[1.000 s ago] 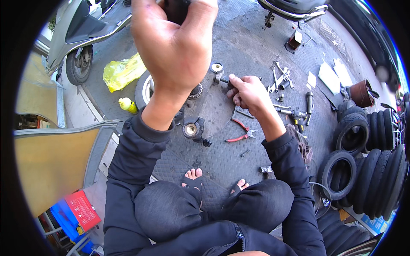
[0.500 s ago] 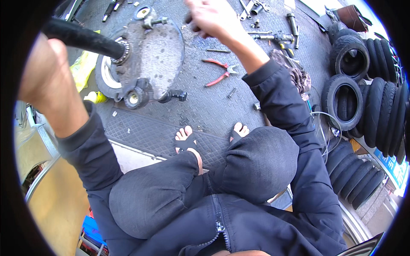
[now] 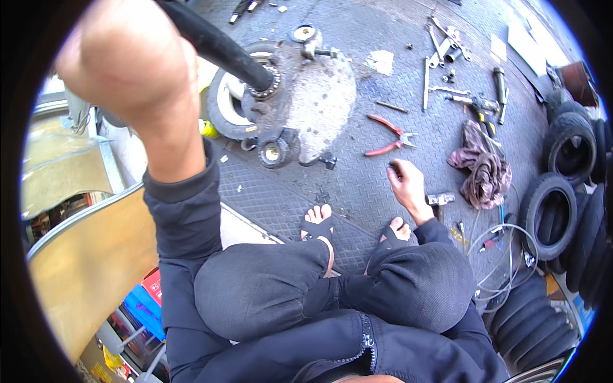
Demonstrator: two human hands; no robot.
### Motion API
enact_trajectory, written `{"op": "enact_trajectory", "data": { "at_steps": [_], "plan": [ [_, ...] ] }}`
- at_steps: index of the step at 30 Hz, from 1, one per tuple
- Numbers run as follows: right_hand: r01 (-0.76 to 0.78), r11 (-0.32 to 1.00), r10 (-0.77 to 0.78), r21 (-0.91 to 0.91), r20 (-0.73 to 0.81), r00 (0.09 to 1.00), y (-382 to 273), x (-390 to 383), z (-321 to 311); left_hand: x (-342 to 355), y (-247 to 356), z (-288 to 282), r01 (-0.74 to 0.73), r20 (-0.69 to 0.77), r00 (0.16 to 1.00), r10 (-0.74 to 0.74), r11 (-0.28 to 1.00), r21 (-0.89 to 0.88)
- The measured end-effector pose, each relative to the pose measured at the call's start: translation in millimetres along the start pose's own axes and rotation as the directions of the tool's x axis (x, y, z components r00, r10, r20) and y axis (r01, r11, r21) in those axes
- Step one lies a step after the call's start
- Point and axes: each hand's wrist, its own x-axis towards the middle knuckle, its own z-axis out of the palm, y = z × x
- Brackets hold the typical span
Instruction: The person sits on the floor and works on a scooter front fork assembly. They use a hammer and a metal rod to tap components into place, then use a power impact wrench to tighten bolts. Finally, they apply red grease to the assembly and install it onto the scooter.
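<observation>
My left hand (image 3: 137, 57), large and close to the view at upper left, is closed at the upper part of a thick black tube (image 3: 220, 48); its fingers are mostly hidden behind the hand. The tube slants down into a ball bearing (image 3: 268, 84) on a grease-stained metal assembly (image 3: 322, 105) with a pale plate. Beside and partly under it is a small wheel (image 3: 223, 105). My right hand (image 3: 408, 186) hovers low in front of my right foot, fingers curled in; whatever dark thing is at the fingertips is unclear. Red-handled pliers (image 3: 389, 137) lie just beyond it.
Wrenches (image 3: 426, 83), a power drill (image 3: 479, 105), a crumpled rag (image 3: 482, 169) and a hammer (image 3: 440, 199) lie on the treadplate floor at right. Thin hoses (image 3: 476, 255) loop near stacked tires (image 3: 549, 217). A tan panel (image 3: 96, 268) stands at left.
My right hand has drawn back from the far floor toward my right foot, its fingers now more curled. The view has shifted left; my left hand stays at the black tube.
</observation>
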Motion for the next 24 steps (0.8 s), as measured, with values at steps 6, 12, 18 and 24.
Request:
{"op": "enact_trajectory", "data": {
  "at_steps": [6, 12, 18, 24],
  "plan": [
    [-0.149, 0.613, -0.071, 0.776, 0.242, 0.968, -185, 64, -109, -25, 11, 35, -0.152, -0.099, 0.982, 0.163, 0.982, 0.111],
    [-0.229, 0.735, -0.107, 0.638, 0.443, 0.890, -246, 106, -80, -28, 25, 40, -0.065, -0.165, 0.982, 0.092, 0.984, 0.166],
    [-0.307, 0.546, -0.068, 0.780, 0.406, 0.911, -246, 100, -66, -26, 20, 28, -0.091, -0.106, 0.988, 0.112, 0.978, 0.187],
    [-0.493, 0.550, 0.172, 0.675, 0.485, 0.857, -262, 106, -66, -23, 23, 29, -0.125, -0.061, 0.989, 0.137, 0.979, 0.163]
  ]
}}
